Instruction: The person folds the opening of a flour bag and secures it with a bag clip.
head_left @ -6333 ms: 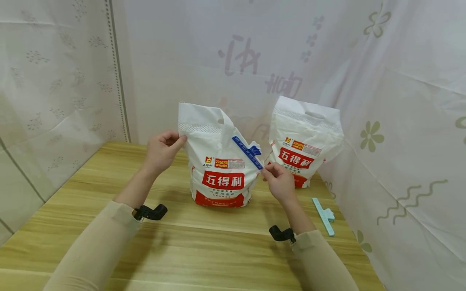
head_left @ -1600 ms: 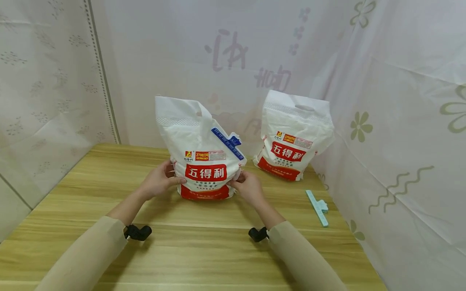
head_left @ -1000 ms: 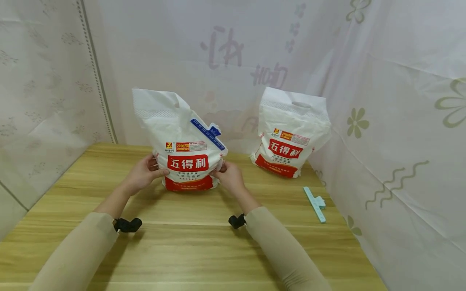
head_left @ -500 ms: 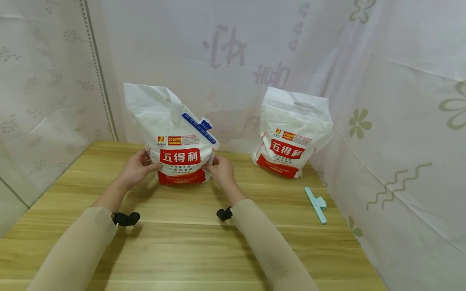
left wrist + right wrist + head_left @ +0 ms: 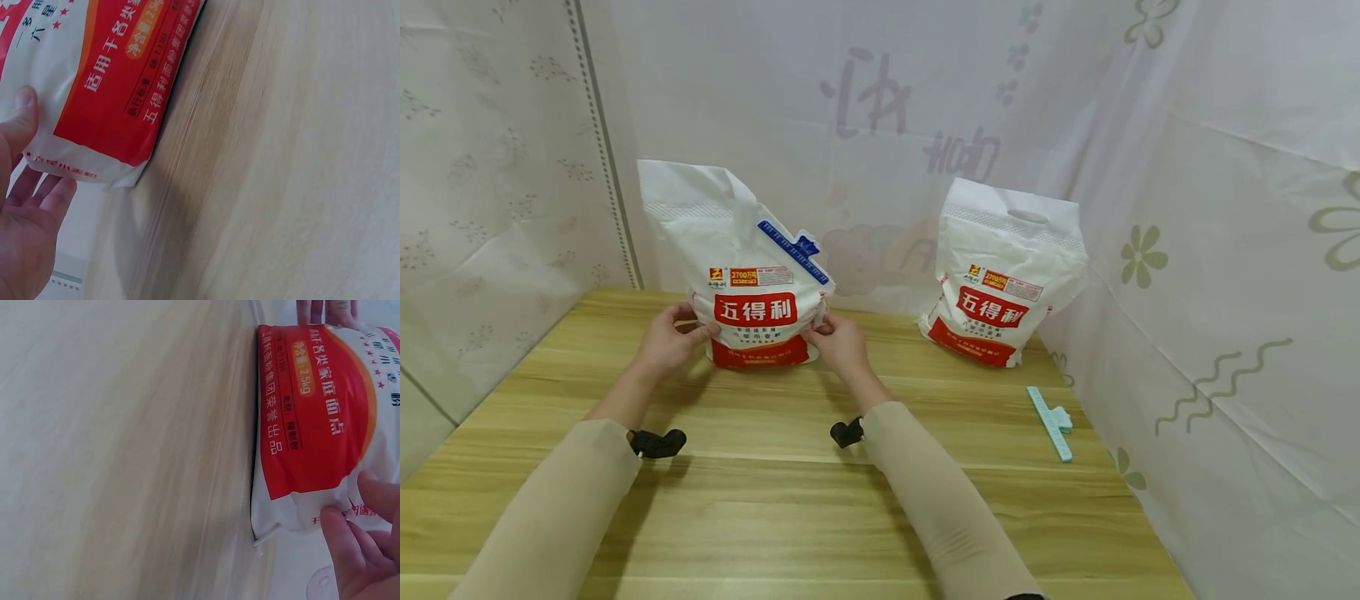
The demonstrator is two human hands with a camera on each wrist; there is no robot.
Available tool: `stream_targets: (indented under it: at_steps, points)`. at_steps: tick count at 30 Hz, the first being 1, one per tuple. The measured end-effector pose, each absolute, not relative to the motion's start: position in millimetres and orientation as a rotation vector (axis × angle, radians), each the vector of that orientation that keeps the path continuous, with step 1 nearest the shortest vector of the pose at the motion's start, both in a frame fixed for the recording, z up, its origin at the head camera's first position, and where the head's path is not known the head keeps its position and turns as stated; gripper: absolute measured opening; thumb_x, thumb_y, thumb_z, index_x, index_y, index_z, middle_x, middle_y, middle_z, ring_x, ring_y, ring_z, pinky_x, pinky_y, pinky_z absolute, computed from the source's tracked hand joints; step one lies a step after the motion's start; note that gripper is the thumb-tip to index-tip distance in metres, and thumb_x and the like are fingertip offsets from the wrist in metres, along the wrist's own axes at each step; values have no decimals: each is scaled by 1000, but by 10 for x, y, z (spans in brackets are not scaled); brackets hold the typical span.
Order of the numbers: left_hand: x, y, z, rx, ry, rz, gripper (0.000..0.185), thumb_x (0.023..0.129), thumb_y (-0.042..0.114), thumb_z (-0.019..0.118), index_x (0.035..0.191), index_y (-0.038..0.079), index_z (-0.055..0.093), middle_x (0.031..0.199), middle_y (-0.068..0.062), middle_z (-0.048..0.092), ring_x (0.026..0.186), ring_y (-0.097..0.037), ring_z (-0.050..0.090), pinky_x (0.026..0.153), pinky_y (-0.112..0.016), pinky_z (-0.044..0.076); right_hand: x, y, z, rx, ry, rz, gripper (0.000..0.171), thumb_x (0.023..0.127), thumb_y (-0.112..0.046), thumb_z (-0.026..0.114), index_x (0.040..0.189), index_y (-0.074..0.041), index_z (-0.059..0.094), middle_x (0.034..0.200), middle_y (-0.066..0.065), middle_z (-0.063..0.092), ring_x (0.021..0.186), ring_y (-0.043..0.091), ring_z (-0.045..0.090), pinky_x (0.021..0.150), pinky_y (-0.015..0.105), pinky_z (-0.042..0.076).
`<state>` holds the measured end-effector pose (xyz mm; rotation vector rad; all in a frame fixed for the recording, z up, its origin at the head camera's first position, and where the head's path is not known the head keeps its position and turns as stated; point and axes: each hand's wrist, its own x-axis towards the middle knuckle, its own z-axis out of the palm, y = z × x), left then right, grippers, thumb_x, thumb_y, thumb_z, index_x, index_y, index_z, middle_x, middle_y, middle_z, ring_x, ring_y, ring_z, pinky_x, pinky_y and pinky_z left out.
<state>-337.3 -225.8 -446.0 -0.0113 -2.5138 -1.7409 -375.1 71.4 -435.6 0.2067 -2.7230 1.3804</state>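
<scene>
The flour bag with the blue clip stands upright on the wooden table, near its back left part. The left hand holds the bag's lower left side, thumb on the front. The right hand holds the lower right side; its fingers seem to pinch the edge, but the view is partly hidden.
</scene>
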Motion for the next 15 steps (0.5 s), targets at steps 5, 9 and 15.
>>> stream_targets:
  at_steps: [5,9,15]
  points:
    - [-3418,-2310,-4474,48,-2491,-1721,73,109,33,70,161,-7,38,165,-32,44,152,-52,48,123,-63,45,-3793,641,-4374,290,-2765,1425,50,107,-23,74,155,-16,64,136,11,78,126,28,75,106,42,62]
    - [-3474,-2351,-4482,70,-2473,-1691,70,110,31,69,160,-8,40,163,-33,46,150,-51,50,123,-62,46,-3832,604,-4406,389,-2767,1485,55,109,-15,68,162,-10,54,147,13,72,136,27,71,110,39,60]
    - [-3540,-2403,-4449,152,-2458,-1664,64,110,27,68,158,-8,44,161,-31,49,149,-48,52,124,-59,45,-3892,519,-4423,490,-2801,1516,57,112,-9,60,167,-7,44,159,13,62,145,27,63,118,38,53]
